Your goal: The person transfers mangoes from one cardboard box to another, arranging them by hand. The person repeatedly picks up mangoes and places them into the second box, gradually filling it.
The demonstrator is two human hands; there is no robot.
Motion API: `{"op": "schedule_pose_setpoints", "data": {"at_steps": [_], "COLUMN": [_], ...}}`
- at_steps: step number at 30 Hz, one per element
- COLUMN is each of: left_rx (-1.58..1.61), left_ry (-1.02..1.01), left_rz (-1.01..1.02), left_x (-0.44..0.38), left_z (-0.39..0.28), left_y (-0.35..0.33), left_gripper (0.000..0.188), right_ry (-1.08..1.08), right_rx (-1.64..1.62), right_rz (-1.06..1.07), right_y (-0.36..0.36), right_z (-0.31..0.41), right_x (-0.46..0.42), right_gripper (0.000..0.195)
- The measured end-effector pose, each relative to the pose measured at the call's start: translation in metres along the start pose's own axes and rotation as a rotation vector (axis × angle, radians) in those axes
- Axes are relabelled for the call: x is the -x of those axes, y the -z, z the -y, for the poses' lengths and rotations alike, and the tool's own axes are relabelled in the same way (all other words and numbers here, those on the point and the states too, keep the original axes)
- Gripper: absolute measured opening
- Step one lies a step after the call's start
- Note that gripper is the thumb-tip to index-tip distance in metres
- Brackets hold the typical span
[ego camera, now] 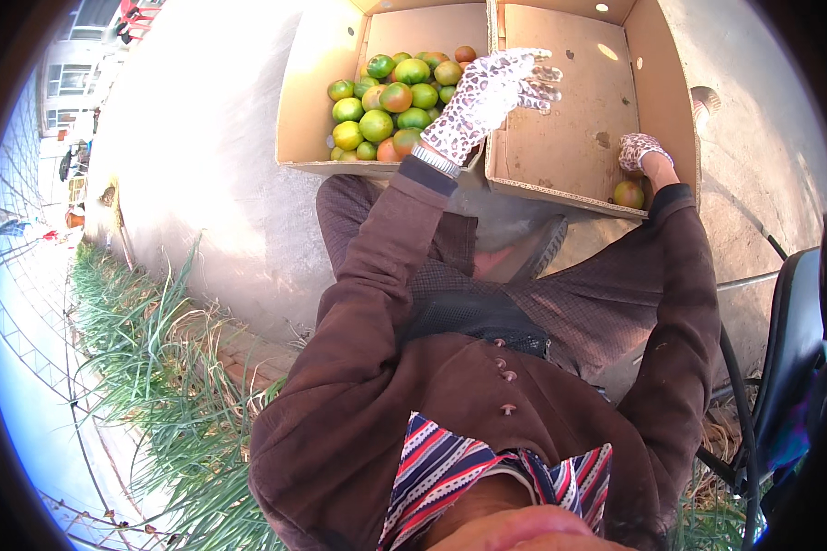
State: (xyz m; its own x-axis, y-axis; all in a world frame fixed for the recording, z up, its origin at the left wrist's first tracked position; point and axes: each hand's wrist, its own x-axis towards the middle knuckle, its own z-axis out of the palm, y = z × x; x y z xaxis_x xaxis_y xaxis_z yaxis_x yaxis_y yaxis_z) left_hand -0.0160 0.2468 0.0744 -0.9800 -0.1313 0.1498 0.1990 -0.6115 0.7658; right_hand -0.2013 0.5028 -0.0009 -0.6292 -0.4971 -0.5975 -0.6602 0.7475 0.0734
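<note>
My left hand (493, 96), in a white leopard-print glove, is over the wall between two cardboard boxes. Its fingers are spread above the right box, with nothing seen in them. Green and orange-tinged tomatoes (395, 98) are heaped in the left cardboard box (303, 103), just left of that hand. Inside the near right corner of the right cardboard box (565, 131) is my right hand (641, 151), gloved alike, its fingers curled downward. One greenish-orange tomato (628, 195) lies just below it. Whatever may be under the fingers is hidden.
The boxes stand on a concrete floor (248, 124), in front of my bent legs. A black chair (789, 330) is close on my right. Long green grassy plants (158, 358) grow along the left edge. A wooden-handled broom (118, 224) lies beyond them.
</note>
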Motion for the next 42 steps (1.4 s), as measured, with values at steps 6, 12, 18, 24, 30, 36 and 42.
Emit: {"op": "schedule_pose_setpoints", "data": {"at_steps": [6,12,18,24,30,36,42], "left_rx": [-1.640,-2.262,-1.819,-0.849,-1.143,-0.411,-0.188], "left_ry": [0.151,0.522,0.159,-0.060,0.022,0.102,0.169], "left_rz": [-0.508,-0.319,-0.674,-0.483,-0.151,-0.098,-0.064], "left_x": [0.026,0.036,0.033,-0.009,-0.049,-0.053,-0.059], "left_z": [-0.102,-0.068,-0.083,-0.070,0.007,0.038,0.038], "left_y": [0.093,0.140,0.149,0.024,-0.017,0.009,0.018], "left_gripper": [0.056,0.059,0.059,0.039,0.054,0.063,0.047], "right_ry": [0.016,0.026,0.020,0.321,0.374,0.199,0.044], "right_rx": [-0.059,-0.212,-0.235,-0.526,-0.491,-0.295,-0.102], "right_rz": [-0.061,-0.379,-0.628,-1.210,-0.909,-0.804,-0.597], "right_y": [0.002,0.006,0.019,0.083,0.090,0.060,-0.001], "right_z": [-0.005,-0.007,-0.010,0.078,0.115,0.044,-0.032], "right_x": [-0.006,-0.004,0.004,0.059,0.074,0.024,-0.041], "right_gripper": [0.039,0.046,0.047,0.066,0.073,0.061,0.048]}}
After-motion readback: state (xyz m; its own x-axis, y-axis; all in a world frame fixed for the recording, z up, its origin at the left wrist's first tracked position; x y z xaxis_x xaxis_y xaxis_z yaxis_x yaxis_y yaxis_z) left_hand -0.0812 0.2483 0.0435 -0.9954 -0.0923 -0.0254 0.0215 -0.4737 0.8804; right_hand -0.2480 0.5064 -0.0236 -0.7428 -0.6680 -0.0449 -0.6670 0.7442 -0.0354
